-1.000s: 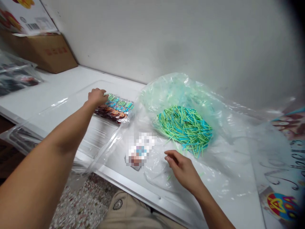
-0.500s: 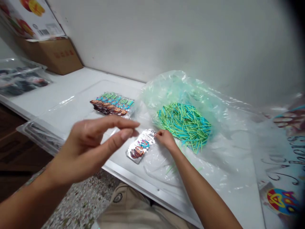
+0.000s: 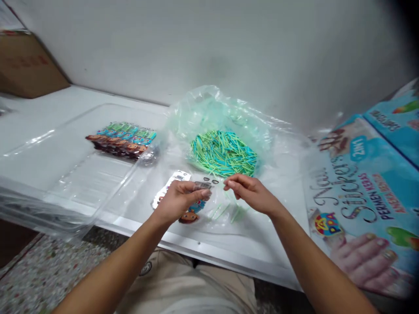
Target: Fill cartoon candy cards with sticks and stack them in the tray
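My left hand (image 3: 180, 199) is closed on a small clear packet of colourful stickers (image 3: 193, 210), lifted just above the white table (image 3: 49, 117). A second packet with a white card (image 3: 170, 183) lies partly under it. My right hand (image 3: 250, 193) hovers beside the packet with thumb and fingers pinched together; what they pinch is too small to make out. Behind both hands an open clear bag (image 3: 212, 113) holds a heap of green and blue sticks (image 3: 224, 152). A few loose sticks (image 3: 225, 211) lie below my right hand.
A row of finished sticker packets (image 3: 121, 140) lies on a large clear plastic sheet (image 3: 65, 174) at the left. A cardboard box (image 3: 26, 65) stands at the far left by the wall. Blue nail-sticker boxes (image 3: 363, 192) fill the right side. The table's front edge (image 3: 209, 253) runs over my lap.
My left hand left the row of packets, swung back and took hold of the sticker packet. My right hand reached to the packet, then drew slightly right. The view shifted right.
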The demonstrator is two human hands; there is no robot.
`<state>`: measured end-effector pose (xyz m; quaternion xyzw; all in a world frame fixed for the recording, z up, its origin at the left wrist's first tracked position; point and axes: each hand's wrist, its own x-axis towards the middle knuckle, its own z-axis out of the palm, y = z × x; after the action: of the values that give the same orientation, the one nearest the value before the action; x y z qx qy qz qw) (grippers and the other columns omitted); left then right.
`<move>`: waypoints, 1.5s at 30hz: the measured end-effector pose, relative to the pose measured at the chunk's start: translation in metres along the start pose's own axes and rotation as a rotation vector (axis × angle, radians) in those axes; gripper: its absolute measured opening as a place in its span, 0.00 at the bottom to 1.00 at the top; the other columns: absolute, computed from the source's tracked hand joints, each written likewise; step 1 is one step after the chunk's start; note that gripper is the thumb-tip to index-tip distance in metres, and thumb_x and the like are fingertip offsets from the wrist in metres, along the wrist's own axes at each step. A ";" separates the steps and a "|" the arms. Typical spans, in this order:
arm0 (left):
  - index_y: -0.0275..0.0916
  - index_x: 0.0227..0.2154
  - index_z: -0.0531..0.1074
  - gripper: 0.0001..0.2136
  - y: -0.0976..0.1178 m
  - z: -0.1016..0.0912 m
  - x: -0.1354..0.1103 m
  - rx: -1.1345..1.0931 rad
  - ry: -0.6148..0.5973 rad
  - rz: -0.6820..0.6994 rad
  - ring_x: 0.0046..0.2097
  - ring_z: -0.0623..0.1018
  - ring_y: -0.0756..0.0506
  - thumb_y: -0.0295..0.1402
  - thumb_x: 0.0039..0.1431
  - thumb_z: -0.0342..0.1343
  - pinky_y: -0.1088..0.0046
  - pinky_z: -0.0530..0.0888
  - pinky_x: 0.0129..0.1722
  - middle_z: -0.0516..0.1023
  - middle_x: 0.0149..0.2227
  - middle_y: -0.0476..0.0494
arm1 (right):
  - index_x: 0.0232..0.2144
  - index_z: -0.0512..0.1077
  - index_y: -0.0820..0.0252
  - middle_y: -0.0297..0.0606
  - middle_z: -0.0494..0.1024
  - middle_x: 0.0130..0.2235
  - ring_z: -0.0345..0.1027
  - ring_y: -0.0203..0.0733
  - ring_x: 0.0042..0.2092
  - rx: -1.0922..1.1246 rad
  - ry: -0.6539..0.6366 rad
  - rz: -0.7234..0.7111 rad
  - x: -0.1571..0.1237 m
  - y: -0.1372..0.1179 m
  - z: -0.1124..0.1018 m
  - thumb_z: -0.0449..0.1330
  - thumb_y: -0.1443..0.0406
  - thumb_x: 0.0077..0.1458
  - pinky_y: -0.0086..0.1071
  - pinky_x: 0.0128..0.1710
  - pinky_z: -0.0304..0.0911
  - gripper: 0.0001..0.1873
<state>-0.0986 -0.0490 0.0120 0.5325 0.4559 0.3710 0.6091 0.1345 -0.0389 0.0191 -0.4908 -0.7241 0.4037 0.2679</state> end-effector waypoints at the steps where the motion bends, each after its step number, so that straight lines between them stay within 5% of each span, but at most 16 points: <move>1: 0.40 0.23 0.80 0.10 -0.006 0.004 -0.001 -0.034 0.027 -0.044 0.30 0.78 0.44 0.41 0.43 0.66 0.66 0.74 0.33 0.80 0.27 0.44 | 0.36 0.72 0.59 0.36 0.76 0.33 0.65 0.36 0.30 -0.179 0.009 0.036 -0.011 0.013 -0.005 0.50 0.58 0.62 0.29 0.31 0.59 0.14; 5: 0.39 0.20 0.76 0.12 -0.020 0.011 0.001 -0.126 0.154 -0.166 0.25 0.76 0.46 0.42 0.37 0.69 0.69 0.72 0.27 0.78 0.23 0.45 | 0.38 0.72 0.59 0.40 0.75 0.38 0.68 0.42 0.39 -0.761 -0.218 0.093 -0.045 0.055 -0.011 0.52 0.67 0.59 0.31 0.35 0.56 0.09; 8: 0.39 0.20 0.73 0.14 -0.011 0.000 0.012 -0.034 0.260 -0.073 0.24 0.75 0.47 0.44 0.37 0.67 0.70 0.71 0.26 0.76 0.22 0.47 | 0.38 0.71 0.59 0.43 0.73 0.41 0.66 0.44 0.41 -0.950 -0.316 0.071 -0.054 0.066 -0.004 0.52 0.69 0.58 0.31 0.32 0.54 0.09; 12: 0.40 0.24 0.67 0.14 0.008 -0.028 0.028 0.582 0.480 0.152 0.27 0.74 0.45 0.45 0.47 0.60 0.71 0.66 0.25 0.72 0.23 0.48 | 0.32 0.70 0.61 0.45 0.74 0.37 0.65 0.46 0.40 -1.034 -0.310 0.002 -0.055 0.069 0.002 0.49 0.72 0.59 0.34 0.35 0.52 0.10; 15: 0.40 0.32 0.67 0.14 0.010 -0.040 0.035 1.173 0.519 0.100 0.35 0.76 0.38 0.46 0.52 0.55 0.67 0.66 0.28 0.75 0.30 0.41 | 0.33 0.69 0.62 0.46 0.75 0.36 0.65 0.46 0.40 -0.941 -0.245 0.091 -0.057 0.070 0.001 0.49 0.72 0.60 0.34 0.38 0.51 0.10; 21: 0.38 0.44 0.65 0.23 0.000 -0.033 0.045 1.520 0.361 0.026 0.44 0.75 0.33 0.50 0.51 0.56 0.62 0.67 0.37 0.74 0.41 0.34 | 0.40 0.66 0.62 0.44 0.78 0.36 0.70 0.43 0.35 -0.832 -0.115 0.344 -0.049 0.072 0.009 0.39 0.64 0.66 0.31 0.30 0.51 0.16; 28: 0.39 0.44 0.66 0.21 0.001 0.005 0.015 1.476 0.171 0.273 0.44 0.74 0.35 0.47 0.54 0.56 0.61 0.66 0.41 0.73 0.42 0.34 | 0.40 0.66 0.62 0.48 0.77 0.40 0.72 0.48 0.40 -0.852 -0.137 0.439 -0.035 0.068 0.031 0.44 0.61 0.64 0.32 0.30 0.52 0.14; 33: 0.38 0.37 0.70 0.07 -0.032 0.045 -0.027 1.422 -0.330 0.361 0.38 0.75 0.40 0.33 0.56 0.53 0.63 0.67 0.38 0.76 0.36 0.39 | 0.42 0.65 0.68 0.53 0.77 0.37 0.73 0.50 0.37 -0.938 -0.221 0.443 -0.039 0.056 0.019 0.46 0.73 0.58 0.33 0.30 0.53 0.11; 37: 0.35 0.34 0.72 0.07 -0.058 0.053 -0.037 1.451 -0.496 0.276 0.37 0.76 0.40 0.26 0.55 0.50 0.63 0.68 0.37 0.77 0.35 0.39 | 0.45 0.61 0.69 0.53 0.76 0.36 0.72 0.50 0.36 -0.984 -0.250 0.317 -0.040 0.043 0.016 0.42 0.74 0.60 0.34 0.30 0.54 0.13; 45: 0.34 0.32 0.73 0.07 -0.066 0.050 -0.042 1.409 -0.528 0.258 0.37 0.75 0.41 0.24 0.52 0.51 0.63 0.68 0.39 0.77 0.34 0.39 | 0.43 0.64 0.62 0.46 0.74 0.40 0.69 0.46 0.38 -1.029 -0.432 -0.099 -0.016 0.035 0.061 0.50 0.73 0.56 0.33 0.32 0.58 0.12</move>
<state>-0.0662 -0.1140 -0.0461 0.9153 0.3583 -0.0790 0.1662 0.1104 -0.0670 -0.0430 -0.4299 -0.8884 0.0766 -0.1420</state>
